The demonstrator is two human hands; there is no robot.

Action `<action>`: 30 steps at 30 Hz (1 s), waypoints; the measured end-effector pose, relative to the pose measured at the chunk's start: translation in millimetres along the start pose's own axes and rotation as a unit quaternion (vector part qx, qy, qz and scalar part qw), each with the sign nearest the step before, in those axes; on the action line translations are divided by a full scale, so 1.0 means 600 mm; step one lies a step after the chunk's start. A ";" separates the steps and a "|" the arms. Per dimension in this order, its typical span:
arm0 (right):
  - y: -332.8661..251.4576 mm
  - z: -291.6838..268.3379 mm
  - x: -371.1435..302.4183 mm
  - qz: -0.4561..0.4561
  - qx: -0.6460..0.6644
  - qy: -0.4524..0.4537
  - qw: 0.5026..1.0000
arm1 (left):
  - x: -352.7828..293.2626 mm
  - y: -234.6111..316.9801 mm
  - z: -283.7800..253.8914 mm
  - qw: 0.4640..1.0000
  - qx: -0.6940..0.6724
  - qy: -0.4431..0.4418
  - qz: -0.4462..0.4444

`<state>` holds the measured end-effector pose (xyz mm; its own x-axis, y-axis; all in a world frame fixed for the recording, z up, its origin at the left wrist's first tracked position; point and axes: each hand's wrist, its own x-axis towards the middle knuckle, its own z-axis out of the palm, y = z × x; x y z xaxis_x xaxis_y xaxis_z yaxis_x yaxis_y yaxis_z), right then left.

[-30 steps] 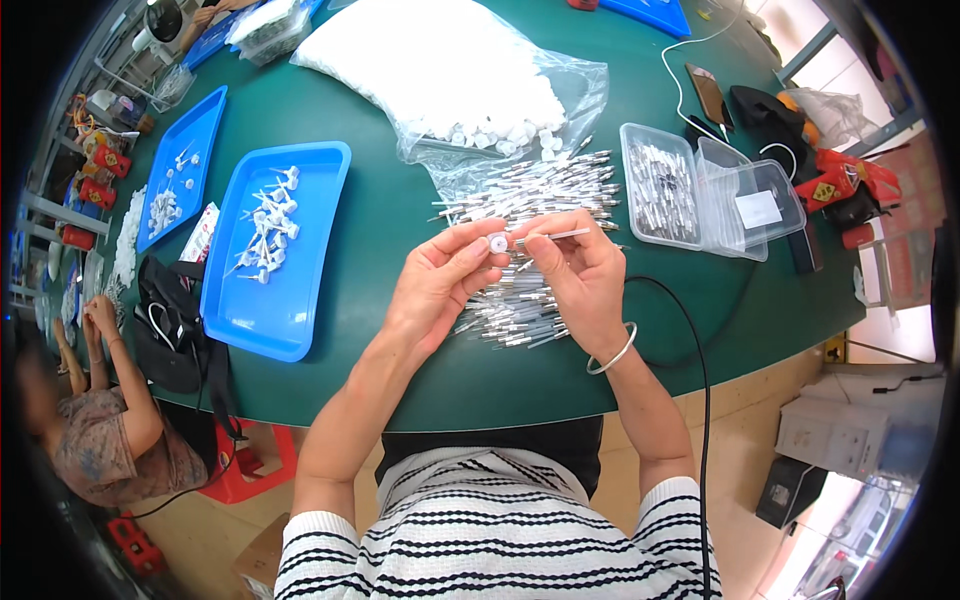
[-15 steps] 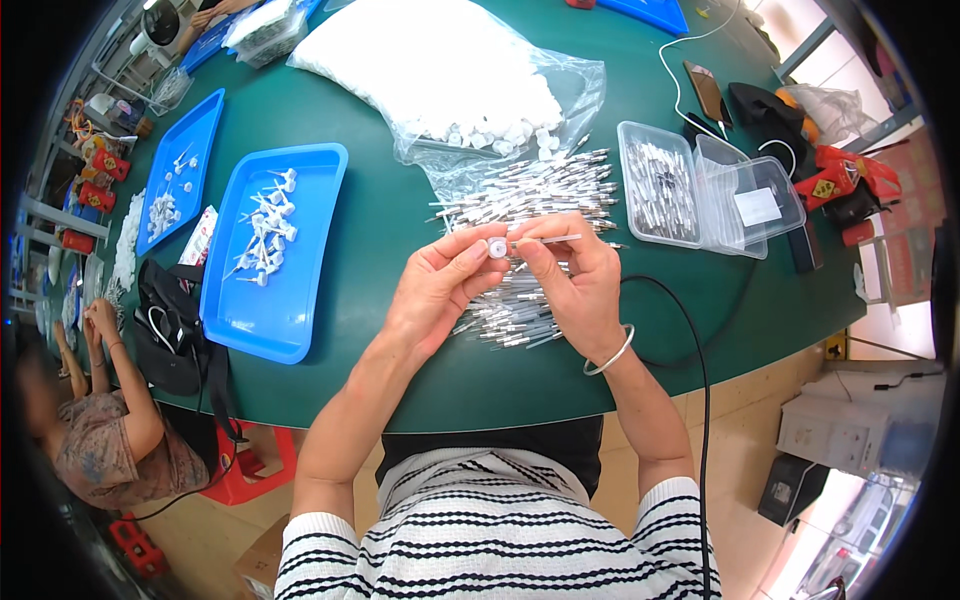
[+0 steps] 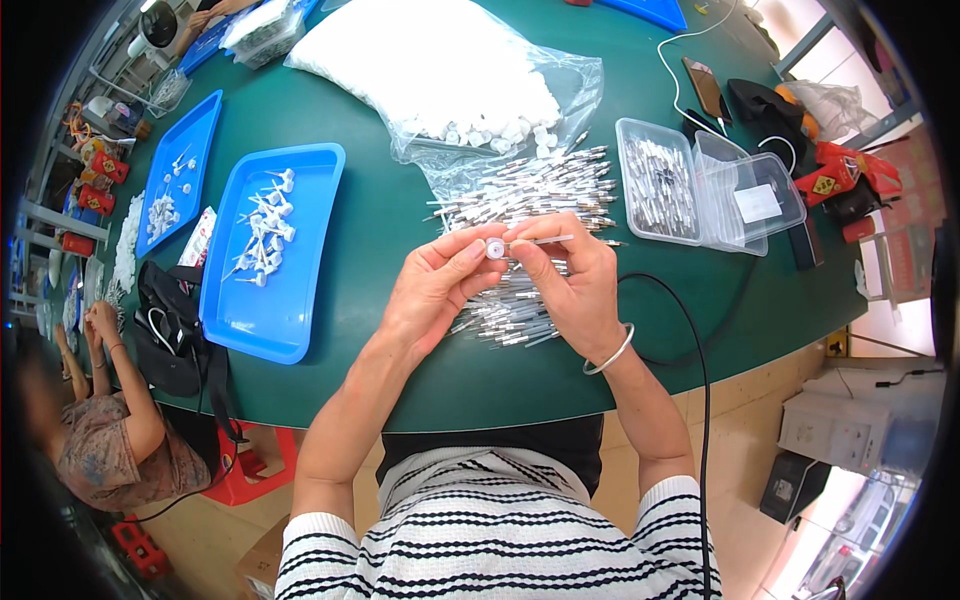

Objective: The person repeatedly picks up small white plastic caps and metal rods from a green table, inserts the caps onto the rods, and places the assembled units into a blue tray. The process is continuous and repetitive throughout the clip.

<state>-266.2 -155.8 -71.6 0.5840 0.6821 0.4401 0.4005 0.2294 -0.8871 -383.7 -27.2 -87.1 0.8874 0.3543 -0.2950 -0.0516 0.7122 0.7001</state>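
Note:
Pinched between the fingertips of my left hand (image 3: pixel 440 275) is a small round white plastic cap (image 3: pixel 495 248). My right hand (image 3: pixel 572 280), closed too, grips a thin white-and-metal rod (image 3: pixel 545 240) that points to the right. The rod's inner end meets the cap, or nearly so; fingertips hide the joint. Both hands are above a loose pile of similar rods (image 3: pixel 540 190). Behind the pile lies a large clear bag (image 3: pixel 430 60) of white caps, its mouth toward me. To the left, a blue tray (image 3: pixel 270 320) holds several caps with rods attached.
A second blue tray (image 3: pixel 205 130) with white parts lies farther left. At right are a clear box (image 3: pixel 660 190) of rods, its lid (image 3: pixel 735 215) and a phone (image 3: pixel 707 90) on a cable. A black cable (image 3: pixel 700 350) hangs over the table edge. A co-worker (image 3: pixel 120 430) sits at left.
Almost nothing differs. My hands keep the cap and rod together in the same grip, and the whole view has shifted very slightly.

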 end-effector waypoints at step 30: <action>-0.014 -0.014 0.001 0.006 -0.021 -0.050 0.999 | 0.000 0.001 -0.003 1.000 0.021 -0.017 -0.005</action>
<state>-263.0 -163.2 -62.9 0.5158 0.7510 0.4124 0.4243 0.1943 -0.8844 -384.4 -25.8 -87.9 0.9032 0.3255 -0.2798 -0.0243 0.6896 0.7238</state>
